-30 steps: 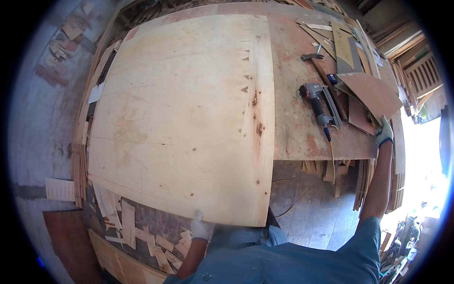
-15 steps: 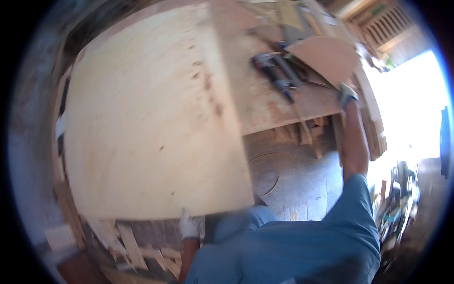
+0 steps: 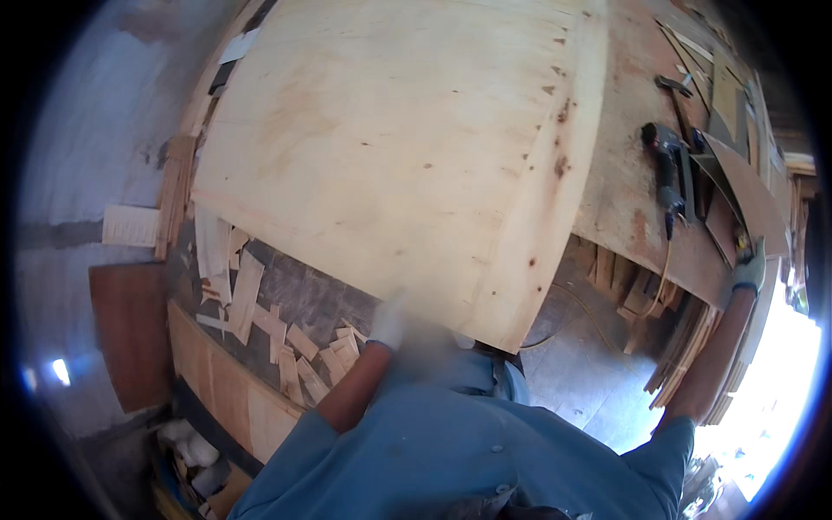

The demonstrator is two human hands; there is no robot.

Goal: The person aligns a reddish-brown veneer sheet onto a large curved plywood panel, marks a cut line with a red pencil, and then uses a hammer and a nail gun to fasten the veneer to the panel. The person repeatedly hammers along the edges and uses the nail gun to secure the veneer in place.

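Note:
A large pale plywood sheet lies across the workbench, its right side marked with dark knots. My left hand, in a whitish glove, is at the sheet's near edge and seems to grip it; a blur covers the fingertips. Stretched far out to the right, my gloved right hand is at the lower end of a thin brown board. Its fingers close around a small yellowish and dark thing too small to name. A nail gun and a hammer lie left of that board.
Wood offcuts litter the floor beneath the sheet's near edge. A hose hangs from the nail gun over the bench edge. Stacked wood strips stand below my right forearm. A reddish-brown panel leans at the left wall.
My view has swung left, so the sheet and bench appear farther right. My left hand stays at the sheet's near edge. My right hand remains by the brown board, now beside the small yellowish thing.

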